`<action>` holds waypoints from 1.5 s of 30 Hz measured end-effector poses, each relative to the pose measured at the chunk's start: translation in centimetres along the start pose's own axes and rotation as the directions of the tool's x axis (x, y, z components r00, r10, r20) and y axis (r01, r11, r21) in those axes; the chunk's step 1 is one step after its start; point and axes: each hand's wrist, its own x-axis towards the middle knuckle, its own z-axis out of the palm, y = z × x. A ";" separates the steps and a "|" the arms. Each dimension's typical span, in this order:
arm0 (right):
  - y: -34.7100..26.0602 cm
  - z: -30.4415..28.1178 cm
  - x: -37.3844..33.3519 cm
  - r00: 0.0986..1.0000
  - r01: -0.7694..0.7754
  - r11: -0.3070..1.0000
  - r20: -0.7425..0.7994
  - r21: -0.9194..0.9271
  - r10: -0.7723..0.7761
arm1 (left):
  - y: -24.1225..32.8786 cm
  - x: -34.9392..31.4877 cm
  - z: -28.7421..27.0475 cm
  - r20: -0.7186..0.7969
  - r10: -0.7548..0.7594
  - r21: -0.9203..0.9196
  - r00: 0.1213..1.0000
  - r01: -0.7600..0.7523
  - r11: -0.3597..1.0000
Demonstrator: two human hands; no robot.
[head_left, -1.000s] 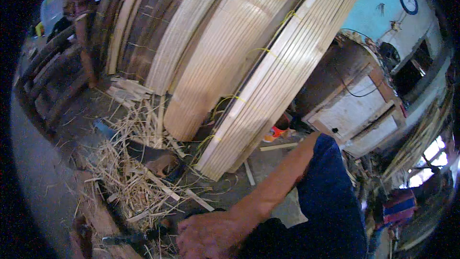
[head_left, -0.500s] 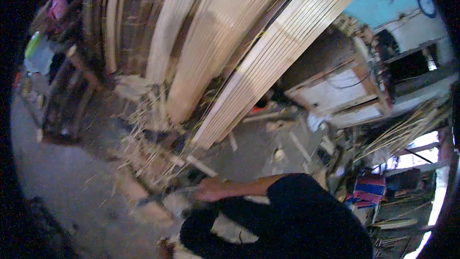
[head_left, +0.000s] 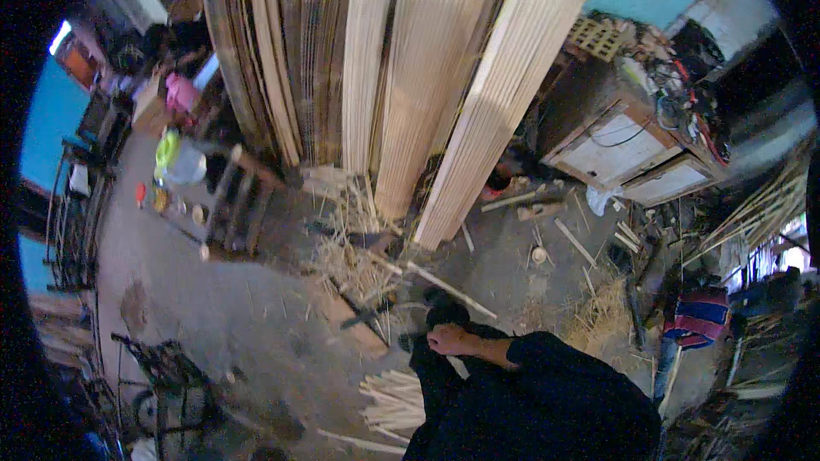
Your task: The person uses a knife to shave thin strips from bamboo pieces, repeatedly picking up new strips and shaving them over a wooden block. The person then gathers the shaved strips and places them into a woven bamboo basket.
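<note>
My right hand point(head_left: 448, 340) rests low in the middle, over my dark-clothed leg, its fingers curled. Whether anything sits in those fingers is too small to make out. My left hand does not show. Just left of the hand, a dark blade-like piece point(head_left: 366, 317) lies across a wooden board point(head_left: 369, 343) on the floor. Pale wood shavings point(head_left: 350, 260) are heaped beyond the board. Beside my leg lies a pile of short pale sticks point(head_left: 393, 399). A longer pale strip point(head_left: 453, 290) lies beyond my hand.
Tall bundles of pale slats point(head_left: 491, 102) lean upright ahead, darker bundles point(head_left: 320, 60) to their left. A low wooden stand point(head_left: 235, 205) is at left. A white-panelled cabinet point(head_left: 611, 147) stands at right, with striped cloth point(head_left: 699, 318) nearer. A wheeled metal frame point(head_left: 166, 384) sits lower left.
The view has swung left, so the slats and cabinet show more upright. My right hand has drawn back from beside the board to over my leg.
</note>
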 end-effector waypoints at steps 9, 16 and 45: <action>21.6 -19.5 6.5 0.761 -0.175 0.917 -0.541 0.360 0.357 | 17.5 11.3 -8.3 -0.293 0.291 0.096 0.911 -0.275 0.957; 49.0 -46.9 2.2 0.196 -0.569 0.756 -0.840 0.324 0.507 | 27.3 17.0 -3.4 -0.450 0.299 0.210 0.841 -0.226 0.951; 67.3 -80.8 -2.9 -0.325 0.092 0.957 -0.901 0.273 0.288 | 29.6 6.5 43.5 0.156 -0.333 0.067 0.930 0.327 0.943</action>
